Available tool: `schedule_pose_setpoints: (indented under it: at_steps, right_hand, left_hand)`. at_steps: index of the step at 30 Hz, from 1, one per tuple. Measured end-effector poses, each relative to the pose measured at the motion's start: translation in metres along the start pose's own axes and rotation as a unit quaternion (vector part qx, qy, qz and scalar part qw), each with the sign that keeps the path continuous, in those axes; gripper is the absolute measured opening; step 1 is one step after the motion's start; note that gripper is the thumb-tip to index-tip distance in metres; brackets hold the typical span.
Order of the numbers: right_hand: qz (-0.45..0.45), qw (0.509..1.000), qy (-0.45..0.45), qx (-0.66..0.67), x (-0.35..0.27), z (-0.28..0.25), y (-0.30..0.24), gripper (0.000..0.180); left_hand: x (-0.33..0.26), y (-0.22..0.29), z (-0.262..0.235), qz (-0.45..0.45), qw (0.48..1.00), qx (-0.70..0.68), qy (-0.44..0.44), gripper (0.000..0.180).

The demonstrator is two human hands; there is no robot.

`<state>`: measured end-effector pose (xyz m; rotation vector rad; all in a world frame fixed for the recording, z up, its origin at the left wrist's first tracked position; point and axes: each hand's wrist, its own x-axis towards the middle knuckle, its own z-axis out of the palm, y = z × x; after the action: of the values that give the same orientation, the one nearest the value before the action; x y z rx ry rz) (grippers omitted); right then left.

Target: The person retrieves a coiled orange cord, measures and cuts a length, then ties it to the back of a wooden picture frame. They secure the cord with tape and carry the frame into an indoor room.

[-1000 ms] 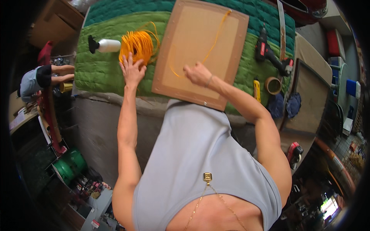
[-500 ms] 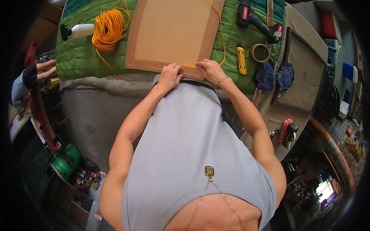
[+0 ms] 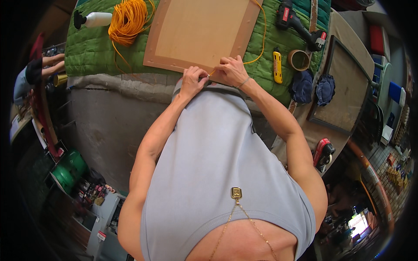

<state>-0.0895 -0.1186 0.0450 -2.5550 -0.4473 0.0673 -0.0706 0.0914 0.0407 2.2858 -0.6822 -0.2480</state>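
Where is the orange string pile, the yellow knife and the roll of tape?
orange string pile [image 3: 127,19], head view, middle of the coil.
yellow knife [image 3: 277,66], head view, middle of its yellow body.
roll of tape [image 3: 299,60], head view, on the brown ring's rim.

Left hand [image 3: 193,81] and right hand [image 3: 232,71] pinched together, arms extended.

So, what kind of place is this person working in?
Probably a framing or craft workshop. A cordless drill, a yellow utility knife and a tape roll lie on the green padded bench cover, where both hands work orange cord at a brown backing board.
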Motion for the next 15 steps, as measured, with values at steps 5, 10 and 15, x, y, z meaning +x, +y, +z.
schedule_pose_setpoints:
  at_steps: [5, 10, 15]
  right_hand:
    - [-0.024, 0.999, -0.012, -0.042, 0.0051, 0.0053, -0.0053, 0.011]
    - [-0.057, 0.996, -0.026, -0.064, 0.0076, 0.0052, -0.0058, 0.011]
    - [-0.091, 0.993, -0.013, -0.072, 0.0111, 0.0094, -0.0077, 0.009]
  left_hand:
    - [-0.0004, -0.0027, 0.002, 0.006, 1.0, -0.007, 0.009, 0.012]
    - [0.0003, -0.004, -0.0014, 0.027, 0.999, -0.013, 0.013, 0.013]
    - [-0.0055, -0.0027, 0.0027, 0.054, 0.997, 0.04, 0.048, 0.014]
